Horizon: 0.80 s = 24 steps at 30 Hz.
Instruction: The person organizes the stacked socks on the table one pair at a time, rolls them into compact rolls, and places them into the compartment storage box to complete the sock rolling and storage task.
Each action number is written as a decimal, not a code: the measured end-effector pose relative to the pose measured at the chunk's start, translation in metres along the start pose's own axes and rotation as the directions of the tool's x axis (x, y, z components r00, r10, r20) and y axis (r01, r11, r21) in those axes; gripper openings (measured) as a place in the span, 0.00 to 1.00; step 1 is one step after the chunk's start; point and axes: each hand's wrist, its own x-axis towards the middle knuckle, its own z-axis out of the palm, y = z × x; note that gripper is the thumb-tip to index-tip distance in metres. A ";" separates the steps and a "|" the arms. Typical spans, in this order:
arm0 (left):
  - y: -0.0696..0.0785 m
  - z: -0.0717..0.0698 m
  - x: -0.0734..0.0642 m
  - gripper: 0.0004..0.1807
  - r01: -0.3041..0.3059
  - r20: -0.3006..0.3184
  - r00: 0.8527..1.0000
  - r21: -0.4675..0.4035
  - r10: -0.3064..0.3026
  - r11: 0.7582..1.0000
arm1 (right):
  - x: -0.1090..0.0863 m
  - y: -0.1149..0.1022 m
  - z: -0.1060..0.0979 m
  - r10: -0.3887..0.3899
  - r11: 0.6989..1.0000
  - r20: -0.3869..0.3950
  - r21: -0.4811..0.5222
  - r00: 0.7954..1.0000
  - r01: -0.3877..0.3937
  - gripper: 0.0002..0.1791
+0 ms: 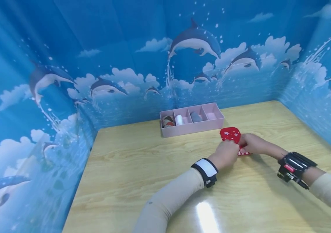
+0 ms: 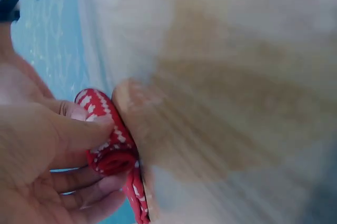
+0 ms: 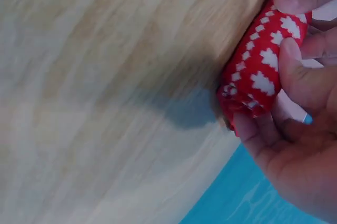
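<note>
A red sock [image 1: 230,134] with white snowflakes lies on the table, partly rolled up from its near end, its far part flat. My left hand [image 1: 226,152] grips the roll from the left, thumb on top and fingers beneath in the left wrist view. From the right, my right hand [image 1: 254,144] holds the same roll. In the right wrist view its thumb presses on the patterned roll [image 3: 263,60] and its fingers curl under the end. The rolled end shows as a spiral [image 2: 113,162] in the left wrist view.
Behind the hands, a pink divided box [image 1: 193,127] stands against the dolphin curtain [image 1: 142,58]. Its compartments hold a patterned brown bundle [image 1: 167,121], a white roll [image 1: 179,120] and a grey roll [image 1: 195,117]; the rightmost shows a bare floor. The wooden table [image 1: 130,171] reaches the curtain.
</note>
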 end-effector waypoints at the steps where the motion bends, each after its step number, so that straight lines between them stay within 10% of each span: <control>1: -0.002 0.000 0.002 0.04 0.013 0.013 1.000 -0.038 -0.013 0.999 | -0.001 0.000 0.001 0.039 0.999 -0.010 0.023 0.999 -0.038 0.07; 5: -0.008 -0.003 0.009 0.07 0.093 0.073 0.994 -0.158 -0.082 0.983 | -0.009 -0.004 0.007 0.152 0.988 -0.137 0.047 0.979 -0.147 0.07; 10: -0.014 -0.005 0.015 0.08 0.156 0.094 0.986 -0.238 -0.137 0.959 | -0.022 -0.015 0.017 0.041 0.989 -0.255 -0.130 0.966 -0.076 0.06; 17: -0.018 -0.002 0.010 0.11 0.195 0.062 0.981 -0.289 -0.185 0.937 | -0.017 -0.022 0.022 -0.097 0.947 -0.261 -0.322 0.960 0.008 0.13; 24: -0.026 0.005 0.011 0.05 0.206 0.013 0.978 -0.274 -0.210 0.939 | 0.005 -0.013 0.014 0.075 0.977 -0.156 -0.185 0.985 -0.103 0.14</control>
